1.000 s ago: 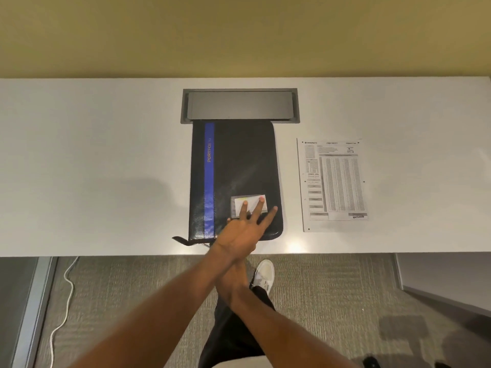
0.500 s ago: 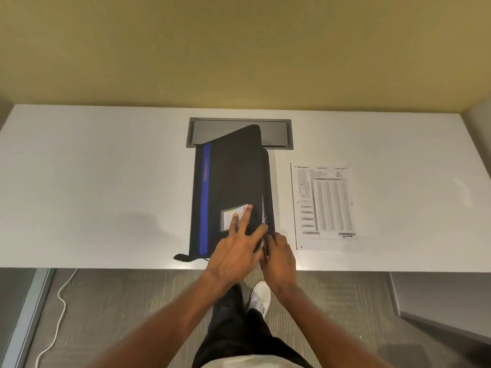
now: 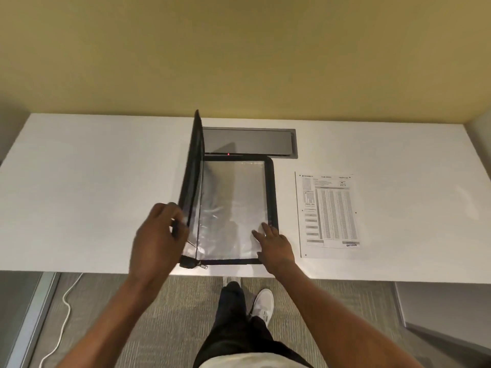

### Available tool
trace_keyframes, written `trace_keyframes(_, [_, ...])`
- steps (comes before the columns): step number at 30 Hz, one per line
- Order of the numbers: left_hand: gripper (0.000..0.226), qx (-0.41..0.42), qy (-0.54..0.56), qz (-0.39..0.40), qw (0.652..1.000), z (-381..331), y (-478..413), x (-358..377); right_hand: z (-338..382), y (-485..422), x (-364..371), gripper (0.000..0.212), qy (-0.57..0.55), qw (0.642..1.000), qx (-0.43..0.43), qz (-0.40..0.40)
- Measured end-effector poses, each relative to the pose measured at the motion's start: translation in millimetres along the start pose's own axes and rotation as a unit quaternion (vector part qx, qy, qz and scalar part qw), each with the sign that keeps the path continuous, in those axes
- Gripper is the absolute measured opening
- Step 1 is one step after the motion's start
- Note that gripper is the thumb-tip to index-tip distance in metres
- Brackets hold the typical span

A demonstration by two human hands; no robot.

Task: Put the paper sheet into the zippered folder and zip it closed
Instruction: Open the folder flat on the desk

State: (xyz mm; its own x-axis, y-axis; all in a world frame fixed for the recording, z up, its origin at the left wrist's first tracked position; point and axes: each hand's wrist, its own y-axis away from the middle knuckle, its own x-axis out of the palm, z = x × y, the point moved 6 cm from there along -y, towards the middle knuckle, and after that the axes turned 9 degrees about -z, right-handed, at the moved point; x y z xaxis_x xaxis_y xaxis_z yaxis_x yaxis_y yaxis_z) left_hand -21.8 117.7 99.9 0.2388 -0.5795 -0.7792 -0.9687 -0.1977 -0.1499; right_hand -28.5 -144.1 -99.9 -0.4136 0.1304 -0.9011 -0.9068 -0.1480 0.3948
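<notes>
The left hand was closed around the near end of the cover of the zippered folder, its fingers curled on the free edge, and it held this cover lifted almost upright along the 9 o'clock side of the folder. The right hand was flat and relaxed, with the fingers straight and a little apart; the fingertips pressed on the silver lining at the 5 o'clock corner of the lower half, just inside the black zip border, and it gripped nothing. The folder lay open on the white table, at the near edge and directly at 12 o'clock from the person, and its far end reached the edge of a grey hatch set in the tabletop. The zipper pull rested at the 7 o'clock corner of the folder, beside the spine. The paper sheet lay flat on the table at 3 o'clock from the folder, near it but not touching, outside of it. The sheet carried a printed form with a table of many small rows and some grey boxes down its left side; a short blue word stood at its 5 o'clock corner, but the print was too small to read. On the floor below, a white cable ran at 8 o'clock and a white shoe showed at 6 o'clock
</notes>
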Motion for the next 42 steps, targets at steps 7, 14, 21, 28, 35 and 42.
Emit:
trace_keyframes(7, [0.035,-0.080,-0.098,-0.046,0.991,77.7,-47.8,-36.9,3.3,-8.6,-6.3,0.063,0.017,1.000,0.004,0.022])
trace_keyframes(14, [0.037,-0.178,-0.167,-0.048,0.969,165.1,-66.2,-35.5,5.2,-7.5,-6.8,0.067,0.009,0.999,0.005,0.037])
trace_keyframes(21, [0.043,-0.261,-0.216,0.029,0.941,229.6,-63.7,-5.8,6.8,-7.0,-7.5,0.069,0.000,0.999,0.015,0.047])
trace_keyframes(28, [0.051,-0.313,-0.184,0.119,0.924,268.2,-55.6,28.7,10.2,-8.3,-2.9,0.066,-0.026,0.998,0.034,0.038])
trace_keyframes(35, [0.042,-0.313,-0.194,0.126,0.921,268.2,-40.2,46.6,9.1,-3.9,-1.6,0.063,-0.048,0.997,0.054,0.029])
trace_keyframes(42, [0.036,-0.343,-0.261,0.091,0.898,249.6,-58.5,45.2,13.4,-7.3,-10.9,0.068,-0.083,0.994,0.069,-0.028])
